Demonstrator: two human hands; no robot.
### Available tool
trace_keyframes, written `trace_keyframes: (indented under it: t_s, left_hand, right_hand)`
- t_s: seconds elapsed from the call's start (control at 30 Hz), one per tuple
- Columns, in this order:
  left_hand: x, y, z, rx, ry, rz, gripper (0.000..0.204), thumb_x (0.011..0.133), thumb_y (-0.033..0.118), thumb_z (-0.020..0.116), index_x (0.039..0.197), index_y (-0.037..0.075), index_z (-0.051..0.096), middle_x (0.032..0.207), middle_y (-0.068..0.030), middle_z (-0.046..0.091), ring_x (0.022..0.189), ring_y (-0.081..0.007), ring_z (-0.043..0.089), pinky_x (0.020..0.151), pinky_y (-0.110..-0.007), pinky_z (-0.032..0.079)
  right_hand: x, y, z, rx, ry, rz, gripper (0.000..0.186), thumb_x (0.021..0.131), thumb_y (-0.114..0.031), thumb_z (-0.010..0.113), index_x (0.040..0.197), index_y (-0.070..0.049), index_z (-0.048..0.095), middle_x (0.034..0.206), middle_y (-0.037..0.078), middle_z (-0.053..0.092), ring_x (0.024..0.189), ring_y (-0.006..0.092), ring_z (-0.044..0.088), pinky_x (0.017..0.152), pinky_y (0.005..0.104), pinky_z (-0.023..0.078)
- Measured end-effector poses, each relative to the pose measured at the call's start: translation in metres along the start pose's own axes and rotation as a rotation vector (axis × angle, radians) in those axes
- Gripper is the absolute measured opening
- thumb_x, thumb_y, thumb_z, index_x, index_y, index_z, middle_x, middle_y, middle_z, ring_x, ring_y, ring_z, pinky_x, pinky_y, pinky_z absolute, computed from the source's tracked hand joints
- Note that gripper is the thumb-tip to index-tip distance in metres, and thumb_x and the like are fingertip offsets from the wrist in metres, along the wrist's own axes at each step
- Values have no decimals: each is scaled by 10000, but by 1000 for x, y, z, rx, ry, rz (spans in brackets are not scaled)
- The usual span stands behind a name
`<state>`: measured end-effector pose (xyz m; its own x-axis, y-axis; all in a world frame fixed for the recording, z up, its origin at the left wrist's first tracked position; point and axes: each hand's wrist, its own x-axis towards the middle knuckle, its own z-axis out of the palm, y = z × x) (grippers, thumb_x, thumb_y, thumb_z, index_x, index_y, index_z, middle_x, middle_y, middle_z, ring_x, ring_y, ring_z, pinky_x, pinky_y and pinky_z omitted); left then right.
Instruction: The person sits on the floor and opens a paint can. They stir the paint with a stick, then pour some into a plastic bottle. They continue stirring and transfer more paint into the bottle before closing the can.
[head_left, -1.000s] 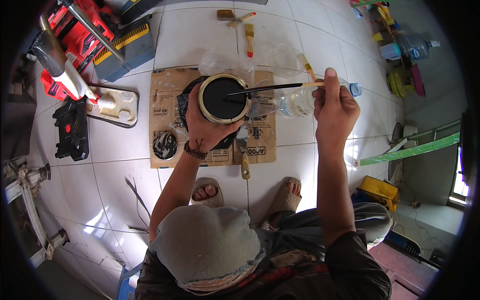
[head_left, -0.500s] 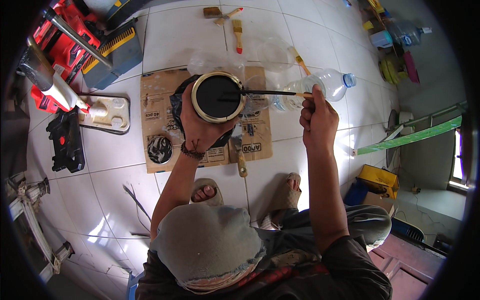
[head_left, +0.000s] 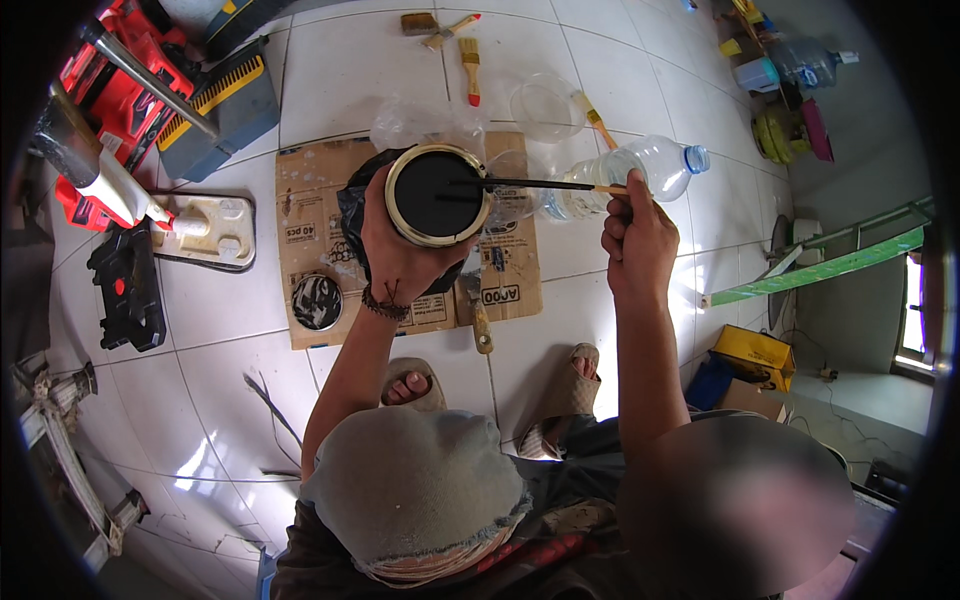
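My left hand (head_left: 398, 262) wraps round the near left side of an open can (head_left: 441, 241) with a gold rim, full of black paint (head_left: 430, 215). A black plastic bag (head_left: 357, 222) bunches around the can's outside. Off to the right, my right hand (head_left: 638, 240) pinches the bare end of a thin wooden stick (head_left: 545, 184), coated black along most of its length. The stick lies nearly level, its far end over or in the paint; the exact contact cannot be made out. Cardboard (head_left: 308, 195) spreads beneath, bearing a paint-smeared lid (head_left: 317, 302).
A clear bottle (head_left: 662, 165) lies beyond my right hand. Brushes (head_left: 470, 68) and a clear plastic bowl (head_left: 548, 106) are farther off. A wooden-handled scraper (head_left: 483, 328) overlaps the cardboard's near edge. Tool cases (head_left: 225, 110) stand left, a green ladder (head_left: 820, 270) right. Blur covers the lower right.
Both hands keep their grips, and the can and stick stay almost in place. The surroundings shift slightly in the view. A blurred patch now covers the lower right.
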<state>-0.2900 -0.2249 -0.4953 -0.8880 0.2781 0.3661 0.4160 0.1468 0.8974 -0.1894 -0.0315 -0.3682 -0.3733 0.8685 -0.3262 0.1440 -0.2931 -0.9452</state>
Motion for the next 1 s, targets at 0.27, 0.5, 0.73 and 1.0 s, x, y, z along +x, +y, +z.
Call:
trace_keyframes:
  t_s: [0.27,0.5,0.73,1.0]
  left_hand:
    - [1,-1,1,-12,2,-9,1069,494,257,985,1366,28,412,1251,-137,621,1135,-289,633,960,-409,530]
    - [-8,-23,-2,16,20,34,1111,501,270,984,1397,24,375,1260,-144,610,1156,-298,619,978,-412,521]
    - [-14,-22,-10,13,-12,-20,1132,515,294,977,1407,4,342,1288,-158,587,1161,-297,614,987,-410,518]
    - [-10,-8,-21,105,-3,52,1112,515,310,970,1393,-9,368,1238,-164,611,1112,-306,637,937,-417,543]
  right_hand:
    - [8,-4,-21,-19,126,-109,303,958,-258,681,873,30,644,706,41,551,492,47,404,393,199,274]
    - [-2,-13,-3,-454,170,-571,413,977,-371,646,837,14,704,659,55,642,521,90,520,486,279,429]
    - [52,30,23,-807,-254,-915,307,904,-176,722,724,42,600,693,178,622,598,353,592,551,423,445]
    - [72,36,24,-886,-484,-825,214,916,-208,696,887,4,688,808,177,672,681,327,639,645,409,504]
